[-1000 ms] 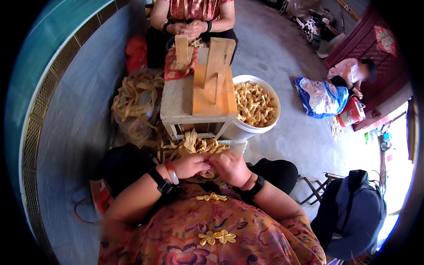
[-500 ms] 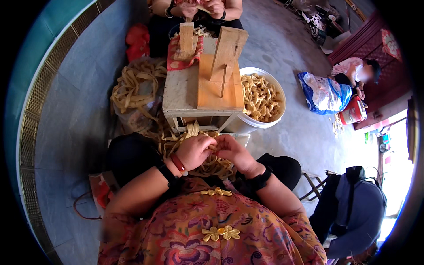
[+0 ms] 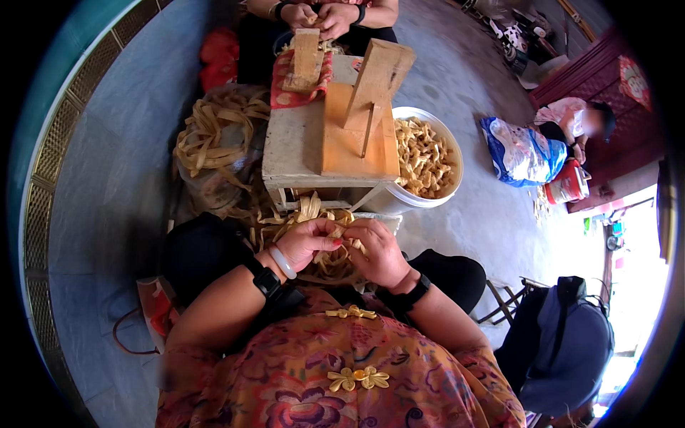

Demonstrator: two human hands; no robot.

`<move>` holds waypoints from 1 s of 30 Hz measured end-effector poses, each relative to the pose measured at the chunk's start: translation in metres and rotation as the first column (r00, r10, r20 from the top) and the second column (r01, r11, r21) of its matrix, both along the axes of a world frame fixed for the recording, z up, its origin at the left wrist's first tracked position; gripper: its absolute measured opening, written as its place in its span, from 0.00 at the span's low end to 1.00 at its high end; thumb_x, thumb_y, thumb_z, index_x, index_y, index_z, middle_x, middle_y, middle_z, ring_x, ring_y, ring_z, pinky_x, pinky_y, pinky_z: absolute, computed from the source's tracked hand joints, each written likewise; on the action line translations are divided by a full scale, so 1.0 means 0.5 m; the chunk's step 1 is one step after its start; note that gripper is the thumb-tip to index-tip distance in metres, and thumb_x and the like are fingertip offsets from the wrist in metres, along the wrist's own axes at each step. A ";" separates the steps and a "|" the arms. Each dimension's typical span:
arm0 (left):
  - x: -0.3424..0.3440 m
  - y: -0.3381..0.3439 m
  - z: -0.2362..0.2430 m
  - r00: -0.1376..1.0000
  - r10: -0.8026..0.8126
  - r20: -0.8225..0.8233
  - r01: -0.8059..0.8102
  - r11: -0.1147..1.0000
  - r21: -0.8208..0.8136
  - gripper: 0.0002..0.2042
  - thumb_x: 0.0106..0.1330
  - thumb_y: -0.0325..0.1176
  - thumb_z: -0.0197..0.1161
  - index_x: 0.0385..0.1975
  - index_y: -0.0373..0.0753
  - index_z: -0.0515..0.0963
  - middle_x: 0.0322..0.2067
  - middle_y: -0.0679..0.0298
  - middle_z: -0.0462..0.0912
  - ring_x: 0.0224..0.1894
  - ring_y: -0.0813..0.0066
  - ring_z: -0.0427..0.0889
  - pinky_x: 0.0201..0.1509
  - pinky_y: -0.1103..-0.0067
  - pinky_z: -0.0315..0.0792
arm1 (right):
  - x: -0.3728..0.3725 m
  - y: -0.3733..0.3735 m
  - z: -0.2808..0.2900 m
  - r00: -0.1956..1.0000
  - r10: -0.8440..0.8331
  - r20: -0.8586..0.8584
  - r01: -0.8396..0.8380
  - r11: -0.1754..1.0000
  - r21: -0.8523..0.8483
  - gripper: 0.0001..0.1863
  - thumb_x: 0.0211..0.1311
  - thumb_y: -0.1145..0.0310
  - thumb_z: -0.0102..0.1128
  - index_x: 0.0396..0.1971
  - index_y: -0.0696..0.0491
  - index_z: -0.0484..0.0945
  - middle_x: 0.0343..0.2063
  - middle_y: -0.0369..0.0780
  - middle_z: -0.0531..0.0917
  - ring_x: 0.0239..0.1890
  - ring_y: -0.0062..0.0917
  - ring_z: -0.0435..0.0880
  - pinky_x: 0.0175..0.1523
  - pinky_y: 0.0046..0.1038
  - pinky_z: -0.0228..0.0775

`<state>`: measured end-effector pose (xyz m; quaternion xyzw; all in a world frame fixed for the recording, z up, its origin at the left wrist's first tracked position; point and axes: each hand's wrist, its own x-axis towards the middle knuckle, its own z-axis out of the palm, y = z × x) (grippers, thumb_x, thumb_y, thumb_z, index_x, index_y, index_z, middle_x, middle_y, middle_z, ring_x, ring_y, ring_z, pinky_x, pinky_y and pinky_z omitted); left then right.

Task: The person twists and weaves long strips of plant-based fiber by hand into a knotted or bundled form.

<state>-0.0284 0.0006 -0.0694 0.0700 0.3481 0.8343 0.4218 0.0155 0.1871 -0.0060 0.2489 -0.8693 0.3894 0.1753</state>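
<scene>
Close together above my lap, my left hand (image 3: pixel 314 241) and my right hand (image 3: pixel 379 251) pinch a tan flat strip (image 3: pixel 340 231) between the fingertips. Part of that strip is hidden by the fingers. A loose heap of similar ribbon-like strips (image 3: pixel 330 269) lies below and beyond my hands. Just past it stands a low pale table (image 3: pixel 291 151), carrying an orange-brown wooden board (image 3: pixel 342 158) with a slanted wooden block and a thin upright rod. To its right, a white bucket (image 3: pixel 459 171) is full of small knotted tan pieces (image 3: pixel 422 160).
A clear bag of tan strips (image 3: pixel 221 135) sits left of the table. Across it, a person's hands (image 3: pixel 325 18) work behind a second wooden block (image 3: pixel 307 60) on red cloth. Another person sits far right by a blue-white bag (image 3: pixel 524 151). A dark-blue draped chair (image 3: pixel 564 349) stands right.
My left wrist has turned, bringing the thumb and the pale bangle into view. My right hand has folded over, its back now uppermost. Both hands stay together at the strip.
</scene>
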 end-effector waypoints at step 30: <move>-0.007 -0.020 0.077 0.458 -0.138 -0.878 -0.650 0.621 -0.437 0.04 0.65 0.27 0.55 0.36 0.38 0.75 0.28 0.58 0.82 0.30 0.66 0.82 0.34 0.77 0.73 | 0.012 0.005 0.043 0.924 0.148 0.353 -0.142 0.989 -0.045 0.07 0.47 0.78 0.60 0.26 0.54 0.72 0.20 0.42 0.77 0.24 0.40 0.79 0.29 0.33 0.71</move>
